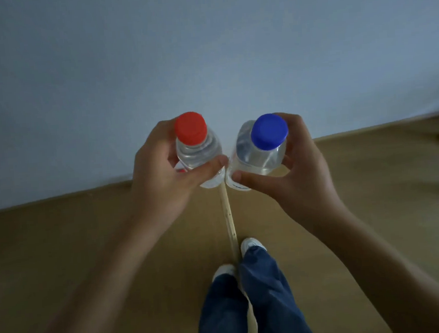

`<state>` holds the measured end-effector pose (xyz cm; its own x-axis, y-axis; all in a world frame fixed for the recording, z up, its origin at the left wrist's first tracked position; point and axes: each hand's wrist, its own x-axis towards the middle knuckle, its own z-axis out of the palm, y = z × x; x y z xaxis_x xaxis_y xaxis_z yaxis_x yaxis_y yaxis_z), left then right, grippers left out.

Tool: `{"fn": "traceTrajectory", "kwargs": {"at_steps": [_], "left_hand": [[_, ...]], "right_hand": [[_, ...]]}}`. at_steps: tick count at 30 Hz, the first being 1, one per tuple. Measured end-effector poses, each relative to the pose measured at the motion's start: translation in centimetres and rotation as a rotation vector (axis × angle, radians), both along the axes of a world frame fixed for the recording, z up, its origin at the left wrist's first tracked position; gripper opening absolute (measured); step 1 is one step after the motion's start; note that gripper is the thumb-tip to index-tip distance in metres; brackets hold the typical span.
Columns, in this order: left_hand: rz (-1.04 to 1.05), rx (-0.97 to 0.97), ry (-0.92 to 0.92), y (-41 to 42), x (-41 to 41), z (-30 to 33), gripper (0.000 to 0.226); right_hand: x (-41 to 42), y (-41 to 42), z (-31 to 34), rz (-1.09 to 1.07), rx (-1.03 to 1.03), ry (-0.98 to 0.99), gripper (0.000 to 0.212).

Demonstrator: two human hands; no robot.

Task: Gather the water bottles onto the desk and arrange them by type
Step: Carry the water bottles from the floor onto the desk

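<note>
The left hand (160,168) is gripping a red-capped bottle (197,152), the right hand (295,171) a blue-capped bottle (259,152), fingers curled round each; the bottles are seemingly touching.

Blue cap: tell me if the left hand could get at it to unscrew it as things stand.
Probably not. The left hand already grips the red-capped bottle, so it is not free, though the blue cap itself sits uncovered above the right hand.

Clear plastic red-capped bottle (199,152) in left hand (161,176), just left of clear plastic blue-capped bottle (260,150) in right hand (292,176), both above tan floor (87,242), pale wall (204,49) behind.
</note>
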<state>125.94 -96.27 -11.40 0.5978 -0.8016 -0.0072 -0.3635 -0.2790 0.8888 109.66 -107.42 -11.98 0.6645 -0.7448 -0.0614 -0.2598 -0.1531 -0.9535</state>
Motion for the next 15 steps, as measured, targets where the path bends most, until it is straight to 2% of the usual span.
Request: {"fn": "traceTrajectory", "kwargs": {"at_steps": [7,15], "left_hand": [[-0.237,-0.097,-0.008,-3.5,-7.0,12.1,0.066],[-0.567,-0.163,-0.014,-8.2,-19.5,19.7,0.063]], "right_hand": [[-9.1,1.1,10.8,-0.268,-0.117,-0.057,0.069],[-23.9,3.2,18.4,-0.613,-0.182,-0.080,0.073]]}}
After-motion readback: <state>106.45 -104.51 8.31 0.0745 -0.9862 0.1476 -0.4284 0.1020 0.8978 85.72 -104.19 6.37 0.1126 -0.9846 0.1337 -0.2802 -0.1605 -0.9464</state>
